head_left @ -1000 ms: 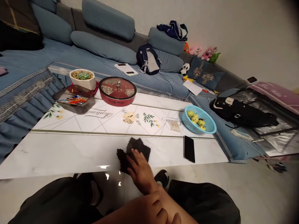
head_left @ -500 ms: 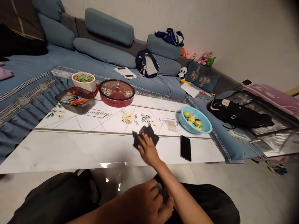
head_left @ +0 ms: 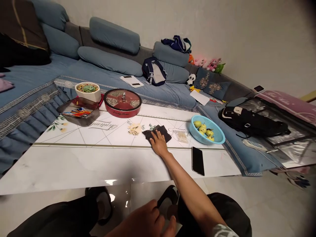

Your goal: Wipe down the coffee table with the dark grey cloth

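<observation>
The right hand (head_left: 159, 144) lies open and flat, fingers spread on the black cloth (head_left: 167, 132), which shows from ten to two o'clock around them on the white surface (head_left: 93, 166). The left hand (head_left: 149, 218), fingers loosely bent, hangs at six o'clock.
</observation>
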Action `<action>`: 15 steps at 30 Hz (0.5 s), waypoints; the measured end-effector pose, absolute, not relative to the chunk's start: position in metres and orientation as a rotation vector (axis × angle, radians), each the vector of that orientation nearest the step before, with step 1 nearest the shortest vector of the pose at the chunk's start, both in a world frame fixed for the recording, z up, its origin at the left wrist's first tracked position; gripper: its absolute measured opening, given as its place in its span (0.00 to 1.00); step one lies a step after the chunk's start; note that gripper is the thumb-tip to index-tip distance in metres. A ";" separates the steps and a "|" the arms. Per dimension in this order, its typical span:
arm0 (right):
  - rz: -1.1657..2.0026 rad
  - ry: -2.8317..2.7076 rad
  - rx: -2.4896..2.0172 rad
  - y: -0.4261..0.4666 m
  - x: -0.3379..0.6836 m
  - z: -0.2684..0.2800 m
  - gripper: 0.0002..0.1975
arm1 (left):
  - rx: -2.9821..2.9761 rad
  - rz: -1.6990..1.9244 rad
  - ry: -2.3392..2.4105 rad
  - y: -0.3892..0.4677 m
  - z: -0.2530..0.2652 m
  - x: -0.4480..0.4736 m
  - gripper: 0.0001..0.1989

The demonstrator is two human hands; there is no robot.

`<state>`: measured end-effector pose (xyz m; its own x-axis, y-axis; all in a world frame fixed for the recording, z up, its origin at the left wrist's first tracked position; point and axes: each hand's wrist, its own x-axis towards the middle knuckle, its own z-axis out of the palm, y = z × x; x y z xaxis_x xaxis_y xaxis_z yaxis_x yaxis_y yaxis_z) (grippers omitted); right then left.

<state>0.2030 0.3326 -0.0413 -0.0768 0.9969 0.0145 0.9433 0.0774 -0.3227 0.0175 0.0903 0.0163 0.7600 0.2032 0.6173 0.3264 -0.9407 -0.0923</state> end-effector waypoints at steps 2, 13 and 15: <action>0.314 -2.134 -1.918 0.324 0.194 -0.042 0.29 | -2.794 -0.877 -0.431 0.093 0.014 0.015 0.19; 0.176 -2.089 -1.867 0.205 0.238 -0.074 0.28 | -2.919 0.040 -1.253 0.149 -0.009 -0.060 0.26; 0.179 -2.056 -1.955 0.251 0.234 -0.071 0.28 | -2.892 0.021 -1.344 0.147 -0.020 -0.062 0.28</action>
<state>0.2339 0.2514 -0.0712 -0.0310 0.9913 0.1282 0.9542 0.0675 -0.2914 -0.0618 0.1473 -0.0202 0.6448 0.7637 -0.0318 0.7643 -0.6437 0.0375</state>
